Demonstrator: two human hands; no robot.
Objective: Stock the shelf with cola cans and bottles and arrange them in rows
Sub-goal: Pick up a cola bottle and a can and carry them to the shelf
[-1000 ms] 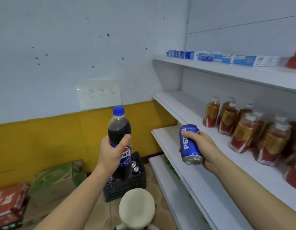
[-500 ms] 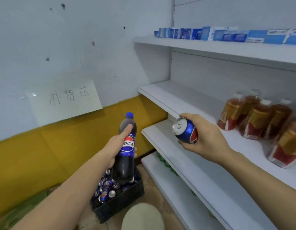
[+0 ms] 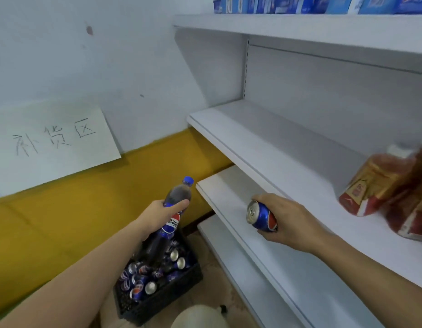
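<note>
My left hand [image 3: 159, 215] grips a dark cola bottle [image 3: 175, 200] with a blue cap, tilted to the right, left of the shelving. My right hand [image 3: 288, 221] holds a blue cola can [image 3: 261, 216] on its side, its silver top facing left, just above the front of a white shelf board [image 3: 219, 190]. The wider shelf [image 3: 264, 136] above it is bare at its left end. Down on the floor a black crate [image 3: 167, 297] holds several more cola cans.
Amber drink bottles with red and gold labels [image 3: 380, 185] stand at the right of the middle shelf. Blue boxes [image 3: 300, 4] line the top shelf. A handwritten paper sign [image 3: 51, 138] hangs on the wall above a yellow band. A round stool seat [image 3: 200, 319] sits below.
The view has moved closer to the shelves. My right hand has lowered the can toward the lower shelf board. The bottle in my left hand has tilted further right.
</note>
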